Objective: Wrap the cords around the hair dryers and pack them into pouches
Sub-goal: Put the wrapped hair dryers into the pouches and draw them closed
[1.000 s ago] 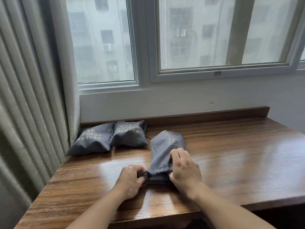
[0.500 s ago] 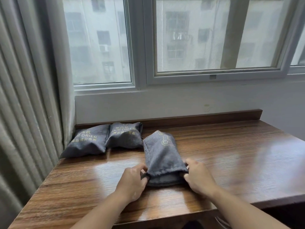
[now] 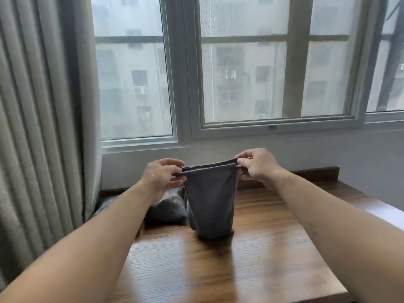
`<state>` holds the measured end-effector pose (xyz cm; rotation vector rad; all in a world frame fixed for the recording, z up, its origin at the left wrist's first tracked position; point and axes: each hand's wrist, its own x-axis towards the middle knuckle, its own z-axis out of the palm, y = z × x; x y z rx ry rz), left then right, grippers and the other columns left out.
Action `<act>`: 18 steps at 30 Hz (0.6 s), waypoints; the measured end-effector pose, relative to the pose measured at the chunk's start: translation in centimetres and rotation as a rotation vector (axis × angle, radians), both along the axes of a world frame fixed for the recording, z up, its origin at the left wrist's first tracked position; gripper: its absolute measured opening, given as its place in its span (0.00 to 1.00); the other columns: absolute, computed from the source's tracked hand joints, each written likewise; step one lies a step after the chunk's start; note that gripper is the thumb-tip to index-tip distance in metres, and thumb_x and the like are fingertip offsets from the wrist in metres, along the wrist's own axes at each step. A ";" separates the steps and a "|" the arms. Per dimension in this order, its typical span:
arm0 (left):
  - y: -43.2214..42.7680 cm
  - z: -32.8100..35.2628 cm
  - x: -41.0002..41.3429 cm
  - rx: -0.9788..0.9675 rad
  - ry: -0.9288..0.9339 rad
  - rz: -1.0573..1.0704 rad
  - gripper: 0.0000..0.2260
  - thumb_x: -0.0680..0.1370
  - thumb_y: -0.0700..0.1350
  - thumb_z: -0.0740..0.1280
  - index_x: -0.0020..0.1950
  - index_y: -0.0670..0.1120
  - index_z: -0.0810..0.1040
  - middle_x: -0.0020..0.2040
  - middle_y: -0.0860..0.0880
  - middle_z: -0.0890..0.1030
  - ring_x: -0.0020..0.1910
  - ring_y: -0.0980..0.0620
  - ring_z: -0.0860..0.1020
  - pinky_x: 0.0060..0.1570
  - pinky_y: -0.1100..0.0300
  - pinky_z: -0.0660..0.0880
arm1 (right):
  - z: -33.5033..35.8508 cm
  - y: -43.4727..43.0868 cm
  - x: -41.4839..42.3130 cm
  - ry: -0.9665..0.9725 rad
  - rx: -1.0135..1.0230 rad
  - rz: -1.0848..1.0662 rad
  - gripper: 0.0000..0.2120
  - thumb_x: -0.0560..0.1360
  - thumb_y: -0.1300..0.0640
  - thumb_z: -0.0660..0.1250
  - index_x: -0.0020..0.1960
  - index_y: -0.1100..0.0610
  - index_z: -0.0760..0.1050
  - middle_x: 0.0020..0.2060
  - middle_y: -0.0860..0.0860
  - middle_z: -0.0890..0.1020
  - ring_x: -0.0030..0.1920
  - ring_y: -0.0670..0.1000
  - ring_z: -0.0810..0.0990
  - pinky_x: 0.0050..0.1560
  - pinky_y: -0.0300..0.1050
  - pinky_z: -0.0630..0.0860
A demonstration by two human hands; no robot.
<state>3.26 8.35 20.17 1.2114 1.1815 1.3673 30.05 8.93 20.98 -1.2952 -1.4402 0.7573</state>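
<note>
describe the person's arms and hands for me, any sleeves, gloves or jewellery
Both are bare. The left hand and right hand wear no gloves, and no ring shows. The left forearm and right forearm are uncovered right to the frame edge: no sleeve, watch, bracelet or marking is visible.

Pouch (image 3: 209, 200) matt grey woven cloth; table (image 3: 262, 248) glossy grained wood; curtain (image 3: 32, 127) matt pleated fabric.
</note>
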 end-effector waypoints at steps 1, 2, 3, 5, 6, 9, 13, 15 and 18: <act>0.2 0.7 -0.1 0.000 -0.011 -0.001 0.10 0.80 0.29 0.63 0.49 0.39 0.82 0.41 0.40 0.82 0.31 0.48 0.83 0.28 0.62 0.80 | 0.8 0.1 -0.1 0.026 0.006 0.000 0.09 0.81 0.66 0.65 0.46 0.59 0.82 0.39 0.58 0.83 0.32 0.51 0.81 0.35 0.44 0.84; 0.3 1.2 -0.1 -0.002 -0.021 -0.005 0.09 0.80 0.30 0.63 0.49 0.39 0.82 0.42 0.40 0.82 0.31 0.48 0.83 0.28 0.63 0.80 | 1.3 0.1 -0.2 0.047 0.010 -0.003 0.09 0.81 0.66 0.65 0.46 0.60 0.81 0.40 0.58 0.82 0.32 0.51 0.81 0.35 0.43 0.84; 0.4 1.4 -0.1 -0.004 -0.027 -0.012 0.09 0.80 0.30 0.63 0.49 0.39 0.82 0.43 0.39 0.82 0.32 0.49 0.83 0.29 0.63 0.80 | 1.6 0.2 -0.3 0.061 0.009 -0.005 0.09 0.81 0.66 0.65 0.46 0.60 0.82 0.41 0.59 0.82 0.32 0.51 0.81 0.34 0.42 0.83; 0.3 1.5 0.1 -0.005 -0.037 -0.027 0.09 0.81 0.31 0.63 0.49 0.38 0.82 0.43 0.39 0.82 0.32 0.49 0.84 0.30 0.63 0.80 | 1.7 0.2 -0.2 0.083 -0.012 -0.002 0.08 0.82 0.65 0.64 0.48 0.61 0.82 0.42 0.59 0.83 0.32 0.51 0.81 0.32 0.40 0.81; 0.2 1.6 0.2 -0.005 -0.040 -0.034 0.08 0.81 0.31 0.63 0.49 0.38 0.82 0.43 0.40 0.82 0.32 0.49 0.84 0.31 0.62 0.80 | 1.7 0.2 0.0 0.090 -0.023 0.001 0.08 0.82 0.65 0.64 0.50 0.62 0.82 0.42 0.59 0.83 0.32 0.51 0.81 0.32 0.40 0.81; -0.2 1.6 0.2 -0.016 -0.043 -0.068 0.08 0.81 0.32 0.64 0.49 0.38 0.83 0.39 0.41 0.83 0.32 0.49 0.83 0.31 0.62 0.81 | 1.6 0.2 0.5 0.114 -0.063 0.014 0.08 0.83 0.63 0.64 0.52 0.61 0.82 0.43 0.58 0.83 0.34 0.51 0.82 0.35 0.42 0.82; -0.5 0.7 0.1 -0.090 0.010 -0.138 0.06 0.80 0.34 0.66 0.51 0.36 0.84 0.40 0.41 0.83 0.33 0.50 0.83 0.34 0.61 0.82 | 0.5 0.1 0.9 0.087 -0.158 0.032 0.09 0.83 0.61 0.62 0.49 0.58 0.81 0.42 0.55 0.82 0.36 0.50 0.81 0.36 0.43 0.81; -0.7 0.1 0.1 -0.089 0.029 -0.196 0.05 0.79 0.37 0.70 0.51 0.36 0.84 0.41 0.42 0.84 0.36 0.51 0.83 0.38 0.61 0.83 | -0.1 0.1 1.0 0.070 -0.169 0.023 0.11 0.84 0.61 0.62 0.48 0.57 0.81 0.42 0.54 0.82 0.36 0.49 0.81 0.33 0.41 0.79; -0.7 -0.6 -0.3 -0.027 0.090 -0.270 0.08 0.74 0.35 0.76 0.52 0.38 0.85 0.42 0.45 0.84 0.40 0.51 0.83 0.44 0.60 0.81 | -0.3 0.1 1.3 0.060 -0.156 0.008 0.12 0.84 0.60 0.62 0.46 0.55 0.82 0.41 0.52 0.83 0.36 0.49 0.81 0.35 0.42 0.78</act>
